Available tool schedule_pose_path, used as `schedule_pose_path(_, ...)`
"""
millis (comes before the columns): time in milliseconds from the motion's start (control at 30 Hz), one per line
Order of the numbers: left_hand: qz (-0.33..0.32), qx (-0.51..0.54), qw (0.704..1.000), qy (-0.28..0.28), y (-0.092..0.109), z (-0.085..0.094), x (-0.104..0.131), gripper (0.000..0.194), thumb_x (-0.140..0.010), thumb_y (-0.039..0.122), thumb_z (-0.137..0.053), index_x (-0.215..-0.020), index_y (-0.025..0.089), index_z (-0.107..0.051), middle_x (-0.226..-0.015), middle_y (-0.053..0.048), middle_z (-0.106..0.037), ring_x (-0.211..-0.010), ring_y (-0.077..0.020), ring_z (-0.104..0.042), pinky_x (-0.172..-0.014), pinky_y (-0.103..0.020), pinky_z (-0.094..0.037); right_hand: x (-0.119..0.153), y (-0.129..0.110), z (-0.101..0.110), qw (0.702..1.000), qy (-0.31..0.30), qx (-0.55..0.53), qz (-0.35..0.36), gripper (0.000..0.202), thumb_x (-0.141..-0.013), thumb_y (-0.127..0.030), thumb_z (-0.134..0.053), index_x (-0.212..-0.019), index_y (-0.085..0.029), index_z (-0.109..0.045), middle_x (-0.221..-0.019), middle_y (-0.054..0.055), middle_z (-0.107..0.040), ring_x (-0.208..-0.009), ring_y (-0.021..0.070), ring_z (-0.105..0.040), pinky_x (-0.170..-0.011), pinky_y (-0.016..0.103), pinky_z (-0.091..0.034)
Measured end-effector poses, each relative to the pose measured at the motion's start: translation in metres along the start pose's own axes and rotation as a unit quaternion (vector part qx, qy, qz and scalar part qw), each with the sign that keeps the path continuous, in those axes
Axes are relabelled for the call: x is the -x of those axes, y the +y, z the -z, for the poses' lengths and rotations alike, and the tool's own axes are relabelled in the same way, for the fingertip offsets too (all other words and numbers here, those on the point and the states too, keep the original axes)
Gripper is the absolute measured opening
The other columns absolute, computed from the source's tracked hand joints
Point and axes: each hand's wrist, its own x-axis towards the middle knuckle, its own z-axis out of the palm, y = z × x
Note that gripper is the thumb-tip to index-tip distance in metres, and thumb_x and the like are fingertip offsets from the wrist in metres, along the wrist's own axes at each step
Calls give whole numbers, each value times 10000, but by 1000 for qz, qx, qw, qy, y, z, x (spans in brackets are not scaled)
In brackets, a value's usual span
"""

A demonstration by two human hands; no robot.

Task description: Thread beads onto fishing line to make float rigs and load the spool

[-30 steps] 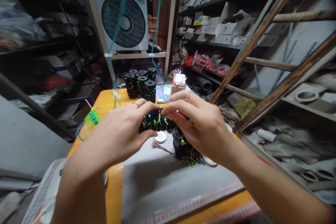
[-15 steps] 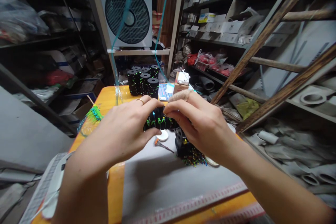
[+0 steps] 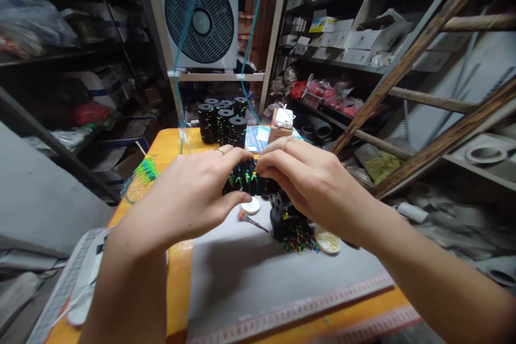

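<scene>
Above the grey mat, a black ribbed spool [image 3: 250, 185] with small green and yellow bits along it lies sideways between my hands. My left hand [image 3: 201, 185] grips its left end, thumb below and fingers over the top. At the right, my right hand [image 3: 304, 172] has its fingers bent and pressed together against the spool's upper side; any thin line in them is too small to see. Below the right hand stands a black device [image 3: 280, 217] with a round perforated part, partly hidden. A heap of colourful tiny-tipped pieces [image 3: 299, 240] lies at its foot.
A dish of pale beads [image 3: 328, 242], a white lid-like disc [image 3: 250, 205] and an orange-ended tool [image 3: 253, 220] lie on the mat [image 3: 242, 285]. Several black spools [image 3: 223, 121] stand at the back. A box fan [image 3: 201, 21], shelves and a wooden ladder [image 3: 415, 91] surround the table.
The view has shifted slightly. Both hands keep nearly the same pose on the spool, and more of the dish of pale beads shows beside my right wrist.
</scene>
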Motion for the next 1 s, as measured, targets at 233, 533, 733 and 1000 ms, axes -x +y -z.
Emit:
schedule_pose_path(233, -5, -5, 1000, 17, -3, -3, 0, 419, -856, 415, -644, -1217, 230, -540, -1124, -40, -713, -996, -289, -689, -745, -387, -495, 1, 0, 1, 999, -9, 33, 26, 112, -936, -52, -532, -942, -47, -644, -917, 129, -647, -872, 237, -610, -763, 363, -533)
schedule_pose_path(533, -2, -12, 1000, 17, -4, -4, 0, 446, -865, 433, -627, -1250, 230, -530, -1183, -54, -707, -1024, -287, -683, -757, -384, -504, 12, -4, -4, 996, 34, 61, 63, 164, -933, -23, -516, -960, -28, -678, -970, 165, -690, -936, 230, -622, -865, 372, -554)
schedule_pose_path(733, 0, -1, 1000, 10, -4, -3, 0, 467, -865, 444, -630, -1270, 243, -515, -1209, -56, -695, -1060, -291, -671, -815, -408, -518, 22, 0, -18, 992, 116, 7, 50, 179, -905, -25, -587, -1038, -94, -685, -1019, 130, -713, -995, 212, -645, -897, 379, -566)
schedule_pose_path(1000, 18, 8, 1000, -2, -3, -2, 0, 454, -869, 423, -622, -1275, 249, -515, -1204, -64, -690, -1064, -289, -670, -890, -420, -514, 28, 4, -30, 987, 155, -11, 30, 229, -869, -10, -631, -1077, -90, -686, -1081, 150, -722, -1037, 223, -652, -914, 400, -578)
